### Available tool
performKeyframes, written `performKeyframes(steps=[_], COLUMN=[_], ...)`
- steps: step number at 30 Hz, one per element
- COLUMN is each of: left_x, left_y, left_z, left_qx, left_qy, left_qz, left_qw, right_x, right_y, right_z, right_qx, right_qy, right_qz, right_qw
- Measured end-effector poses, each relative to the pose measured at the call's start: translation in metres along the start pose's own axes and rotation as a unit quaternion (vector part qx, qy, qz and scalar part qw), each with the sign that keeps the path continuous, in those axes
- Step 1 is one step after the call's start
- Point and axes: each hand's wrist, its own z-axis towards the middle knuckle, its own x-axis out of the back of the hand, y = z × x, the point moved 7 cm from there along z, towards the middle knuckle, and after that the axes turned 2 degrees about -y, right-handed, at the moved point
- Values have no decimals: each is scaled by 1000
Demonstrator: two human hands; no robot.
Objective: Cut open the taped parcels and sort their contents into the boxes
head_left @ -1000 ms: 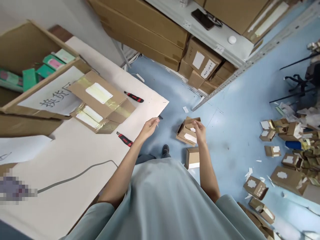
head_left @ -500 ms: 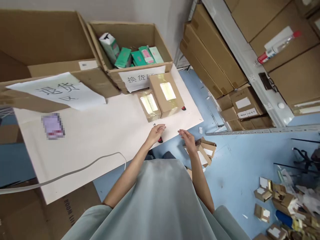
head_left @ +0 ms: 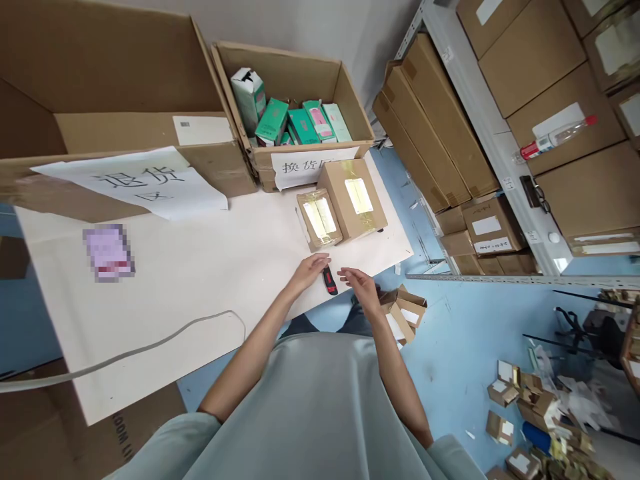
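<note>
Between my hands a black and red box cutter lies near the table's front edge. My left hand hovers just to its left, fingers loosely stretched out and holding nothing. On the other side is my right hand, its fingers apart and also holding nothing. Beyond the hands a small taped carton sits against a larger taped carton; each bears a white label under yellowish tape.
Behind the cartons an open box holds several green packets. A bigger open box with a paper sign stands left of it. A pixelated purple item and a grey cable lie on the white table. Shelving rises at right.
The view has shifted, so the table and cartons sit differently in it. My right hand has come closer to my left, and more of the box cutter shows between them.
</note>
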Motion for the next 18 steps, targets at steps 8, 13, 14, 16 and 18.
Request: performKeyframes(steps=[8, 13, 14, 16, 18], left_x=[111, 68, 58, 38, 16], left_y=[-5, 13, 21, 40, 56], left_z=[-42, 8, 19, 36, 49], left_qx=[37, 6, -11, -51, -80], left_qy=[194, 222, 238, 273, 298], left_qz=[17, 40, 59, 102, 133], left_qw=[980, 974, 969, 955, 942], right_x=[-67, 12, 30, 63, 84], right_y=[-16, 11, 18, 30, 37], right_z=[41, 45, 48, 58, 73], right_qx=[87, 61, 51, 26, -8], right_qy=[-87, -53, -42, -12, 6], right_qz=[-11, -14, -12, -6, 3], right_qw=[992, 997, 998, 1000, 1000])
